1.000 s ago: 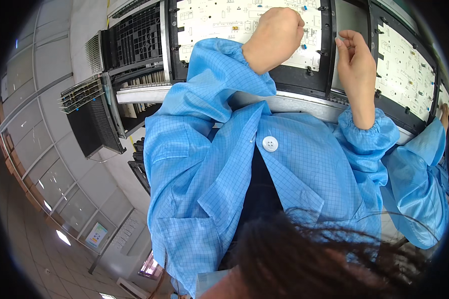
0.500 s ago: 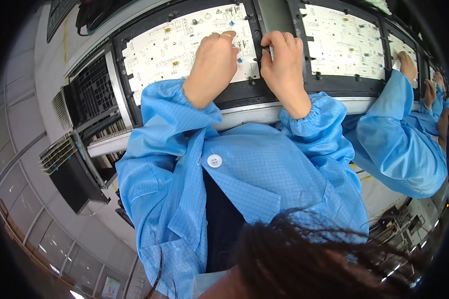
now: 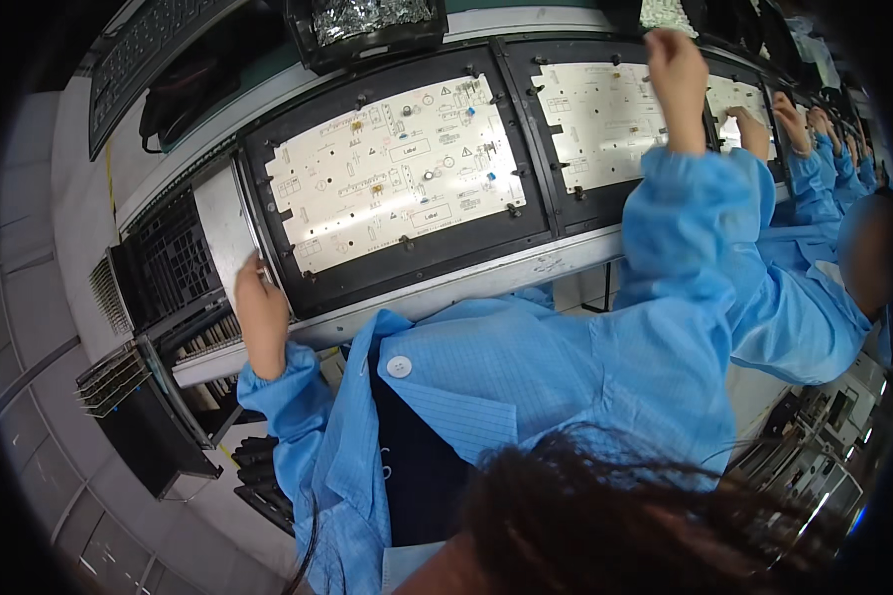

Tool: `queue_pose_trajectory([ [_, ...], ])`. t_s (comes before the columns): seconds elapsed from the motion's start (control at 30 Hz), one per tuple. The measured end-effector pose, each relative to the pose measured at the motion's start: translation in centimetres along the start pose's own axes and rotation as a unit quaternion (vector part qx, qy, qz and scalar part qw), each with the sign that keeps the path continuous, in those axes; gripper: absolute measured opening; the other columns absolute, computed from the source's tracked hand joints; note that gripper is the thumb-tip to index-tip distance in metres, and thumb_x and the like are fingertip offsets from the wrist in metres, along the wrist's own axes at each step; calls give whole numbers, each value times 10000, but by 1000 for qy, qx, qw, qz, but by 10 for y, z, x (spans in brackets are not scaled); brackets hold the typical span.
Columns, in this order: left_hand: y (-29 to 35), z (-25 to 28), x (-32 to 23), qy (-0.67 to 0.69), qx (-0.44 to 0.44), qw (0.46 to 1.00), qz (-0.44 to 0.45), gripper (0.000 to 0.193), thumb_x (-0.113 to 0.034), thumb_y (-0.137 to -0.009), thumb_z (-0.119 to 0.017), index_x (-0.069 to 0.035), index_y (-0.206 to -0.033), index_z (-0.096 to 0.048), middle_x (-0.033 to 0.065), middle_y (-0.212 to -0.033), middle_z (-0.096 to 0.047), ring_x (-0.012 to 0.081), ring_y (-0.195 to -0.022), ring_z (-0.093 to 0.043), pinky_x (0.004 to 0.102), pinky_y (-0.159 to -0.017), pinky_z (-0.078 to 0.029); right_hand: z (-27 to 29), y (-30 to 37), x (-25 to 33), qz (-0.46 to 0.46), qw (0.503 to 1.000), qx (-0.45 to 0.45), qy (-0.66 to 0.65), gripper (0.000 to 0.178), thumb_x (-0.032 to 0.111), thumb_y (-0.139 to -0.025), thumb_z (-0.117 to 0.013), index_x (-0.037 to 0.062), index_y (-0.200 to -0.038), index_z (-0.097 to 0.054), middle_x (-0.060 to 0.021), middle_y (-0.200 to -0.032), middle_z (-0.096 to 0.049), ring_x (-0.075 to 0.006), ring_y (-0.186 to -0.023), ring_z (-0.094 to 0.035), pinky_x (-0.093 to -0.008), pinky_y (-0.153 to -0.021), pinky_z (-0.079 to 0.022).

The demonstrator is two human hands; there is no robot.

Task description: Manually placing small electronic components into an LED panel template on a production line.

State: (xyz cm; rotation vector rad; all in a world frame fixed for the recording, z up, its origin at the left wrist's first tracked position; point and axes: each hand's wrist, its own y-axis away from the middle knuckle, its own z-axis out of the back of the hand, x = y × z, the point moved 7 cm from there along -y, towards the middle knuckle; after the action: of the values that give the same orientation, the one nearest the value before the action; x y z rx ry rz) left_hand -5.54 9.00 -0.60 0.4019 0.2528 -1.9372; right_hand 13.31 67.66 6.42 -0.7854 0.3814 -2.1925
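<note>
Before me lies a white printed circuit board point(image 3: 308, 198) in a black carrier frame point(image 3: 332, 293) with small black clips round its edge. A few blue, yellow and silvery parts stand on it. At the frame's lower left corner, my left hand point(image 3: 263, 322) rests by the metal rail, fingers stretched out and holding nothing visible. Far to the right, my right hand point(image 3: 679, 89) is raised over a second white circuit board point(image 3: 590, 129), its fingers curled together. Whatever lies between those fingers is hidden.
A black bin point(image 3: 372, 40) of shiny metallic pieces stands behind the frame. A container of small white parts point(image 3: 667, 14) is at the back right. Co-workers in blue sleeves point(image 3: 799, 322) line the right side. Black racks point(image 3: 174, 268) stand at the left.
Both hands have left the first board's right end: my left hand went left to the frame's corner, my right hand right and away over the second board. The view has shifted.
</note>
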Motion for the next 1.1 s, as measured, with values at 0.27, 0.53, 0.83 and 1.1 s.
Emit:
queue_pose_trajectory([
  [0.27,18,-15,-13,55,22,997,44,467,58,-835,-417,70,-1280,-556,312,-1191,-614,435,-1105,-599,415,-995,-454,-61,-105,-99,-12,983,111,148,309,346,-869,-674,126,-1069,-758,-111,-907,-745,-213,-803,-718,-342,-743,-538],
  [0.53,11,-14,-14,60,27,998,3,423,92,-811,-433,121,-1211,-569,337,-1150,-604,454,-1077,-600,439,-960,-479,-47,-97,-88,-72,997,22,-7,384,409,-865,-715,95,-1082,-752,-47,-927,-749,-125,-848,-683,-266,-774,-503],
  [0.83,10,-21,6,108,58,992,-27,412,84,-827,-437,122,-1212,-581,329,-1171,-607,448,-1086,-603,432,-997,-460,-43,25,80,-19,928,240,-286,252,214,-965,-639,4,-1086,-706,-12,-887,-685,-69,-789,-576,-206,-704,-461],
  [1.1,0,-28,33,296,65,953,27,544,111,-884,-352,-12,-1397,-484,181,-1255,-593,262,-1202,-568,350,-1011,-453,-58,135,139,77,952,272,-120,111,60,-927,-652,27,-1017,-709,-45,-871,-693,-107,-743,-596,-229,-677,-470],
])
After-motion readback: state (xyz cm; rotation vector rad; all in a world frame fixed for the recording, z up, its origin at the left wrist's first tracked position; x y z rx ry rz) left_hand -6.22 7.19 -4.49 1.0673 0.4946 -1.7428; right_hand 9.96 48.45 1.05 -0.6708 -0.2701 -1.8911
